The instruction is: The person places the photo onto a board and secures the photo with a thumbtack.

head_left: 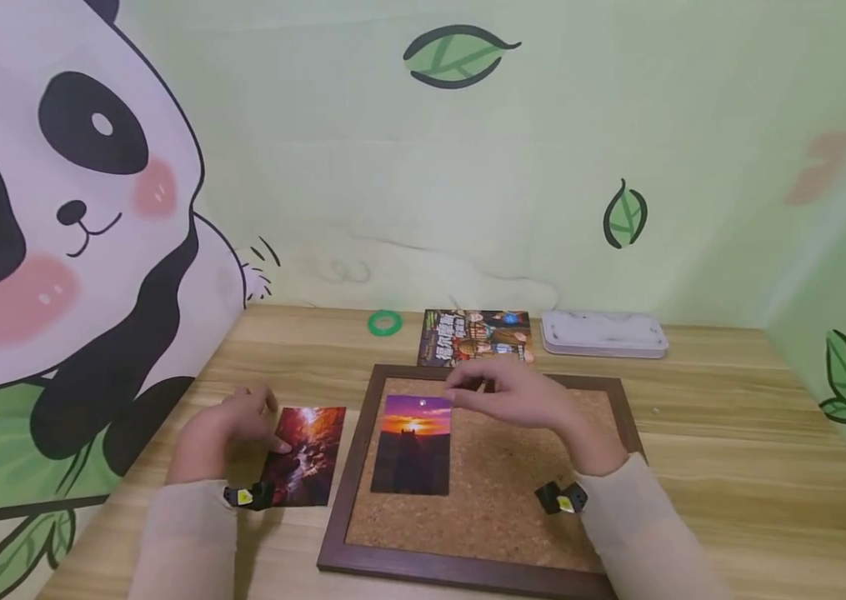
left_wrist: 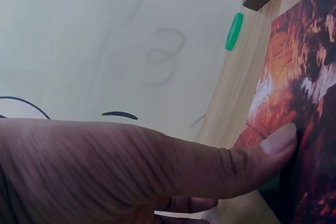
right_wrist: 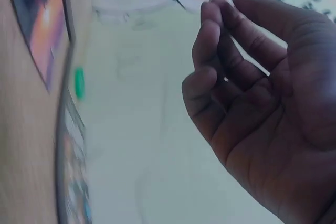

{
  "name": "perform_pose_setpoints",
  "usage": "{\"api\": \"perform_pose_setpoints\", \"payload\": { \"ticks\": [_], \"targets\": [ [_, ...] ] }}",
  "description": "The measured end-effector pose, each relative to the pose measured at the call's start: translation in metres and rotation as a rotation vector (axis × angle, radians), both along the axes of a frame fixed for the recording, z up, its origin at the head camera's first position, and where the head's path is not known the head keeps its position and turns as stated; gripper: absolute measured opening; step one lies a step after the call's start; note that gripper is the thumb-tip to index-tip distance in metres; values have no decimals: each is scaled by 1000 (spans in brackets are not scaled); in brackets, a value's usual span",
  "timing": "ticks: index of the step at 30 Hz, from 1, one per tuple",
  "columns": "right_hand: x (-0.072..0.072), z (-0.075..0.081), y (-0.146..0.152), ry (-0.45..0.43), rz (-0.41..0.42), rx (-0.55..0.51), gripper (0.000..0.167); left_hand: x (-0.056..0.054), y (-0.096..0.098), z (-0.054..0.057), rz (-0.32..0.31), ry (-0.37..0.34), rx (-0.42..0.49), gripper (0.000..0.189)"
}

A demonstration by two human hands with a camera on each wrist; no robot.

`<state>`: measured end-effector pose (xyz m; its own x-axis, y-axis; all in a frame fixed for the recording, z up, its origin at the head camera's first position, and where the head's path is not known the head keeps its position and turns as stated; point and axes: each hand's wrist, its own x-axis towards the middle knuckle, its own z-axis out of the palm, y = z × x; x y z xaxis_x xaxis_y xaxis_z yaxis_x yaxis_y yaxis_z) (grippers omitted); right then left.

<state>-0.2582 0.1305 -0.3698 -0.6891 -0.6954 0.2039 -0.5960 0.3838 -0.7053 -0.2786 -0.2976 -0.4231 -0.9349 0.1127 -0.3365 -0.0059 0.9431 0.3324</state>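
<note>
While the left hand rests its thumb on the red photo, fingers loosely bent, the sunset photo lies on the corkboard beside the raised right hand, fingertips bunched, whether pinching anything I cannot tell: two photos, one corkboard.

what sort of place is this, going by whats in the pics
Possibly a child's playroom or craft corner: a large cartoon panda decorates the wall, and a framed cork board lies on the wood-grain table.
</note>
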Motion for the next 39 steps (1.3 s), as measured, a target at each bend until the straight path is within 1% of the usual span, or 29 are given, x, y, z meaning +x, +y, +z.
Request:
{"api": "perform_pose_setpoints", "payload": {
  "ticks": [2,4,7,9,11,13,15,18,19,20,21,24,26,29,31,34,36,39],
  "targets": [
    [1,3,25,-22,-50,0,13,-1,0,-2,-8,7,9,67],
    [-1,2,51,-34,-108,-10,13,-3,-3,-5,-12,23,15,64],
    [-7,-8,91,-43,-200,-16,15,-7,-6,-10,-3,50,66,73],
    [-9,-17,119,-55,-265,-25,17,-10,-8,-15,-15,85,123,83],
    [-11,-28,148,-86,-331,-42,21,-15,-8,-20,-38,111,191,90],
    [-13,-43,177,-126,-386,-109,25,-18,-9,-25,-63,124,244,92],
    [-15,-59,205,-194,-442,-223,26,-19,-11,-28,-76,114,277,92],
    [-16,-84,241,-278,-527,-375,25,-18,-13,-28,-64,75,320,85],
    [-15,-91,250,-293,-558,-395,25,-18,-13,-28,-52,65,334,80],
    [-14,-96,258,-291,-590,-383,25,-18,-13,-28,-53,65,345,74],
    [-13,-101,264,-282,-619,-349,27,-18,-13,-29,-53,64,355,67],
    [-9,-109,275,-233,-664,-185,35,-19,-13,-30,-47,56,371,47],
    [-6,-110,279,-212,-672,-77,40,-20,-13,-30,-50,53,375,40],
    [-5,-107,280,-186,-651,30,40,-21,-13,-30,-37,65,371,34],
    [-6,-105,279,-163,-619,76,37,-21,-13,-29,-32,80,372,28],
    [-7,-104,277,-133,-575,105,32,-22,-14,-26,-14,106,373,21],
    [-8,-105,276,-130,-550,105,31,-21,-13,-22,-2,108,425,23],
    [-8,-108,275,-137,-551,109,30,-21,-11,-15,31,135,520,30]
  ]
}}
